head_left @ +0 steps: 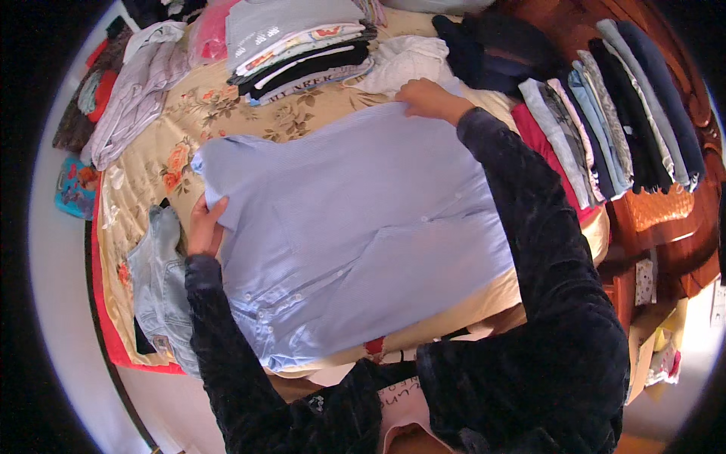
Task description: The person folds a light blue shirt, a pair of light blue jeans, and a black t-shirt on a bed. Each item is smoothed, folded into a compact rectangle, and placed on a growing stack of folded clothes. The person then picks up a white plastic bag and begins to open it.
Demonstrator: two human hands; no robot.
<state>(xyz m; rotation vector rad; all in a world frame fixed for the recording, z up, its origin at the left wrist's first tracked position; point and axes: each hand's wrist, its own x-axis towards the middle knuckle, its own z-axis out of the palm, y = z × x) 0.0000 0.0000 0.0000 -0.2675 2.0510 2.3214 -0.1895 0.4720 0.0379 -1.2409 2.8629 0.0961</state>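
Light blue shirt (355,227) spread flat mid-bed; left hand (203,225) fingers clamped on its left edge, right hand (425,98) fingers pinching its far edge.

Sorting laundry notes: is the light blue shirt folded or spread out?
Spread out: the light blue shirt lies flat across the floral bedcover, left hand and right hand at its edges.

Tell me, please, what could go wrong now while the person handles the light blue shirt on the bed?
1. The light blue shirt hangs over the bed's near edge, so it may slide down.
2. The right hand works beside the stack of folded clothes; a wide sweep might topple it.
3. The left hand could drag the denim garment along.
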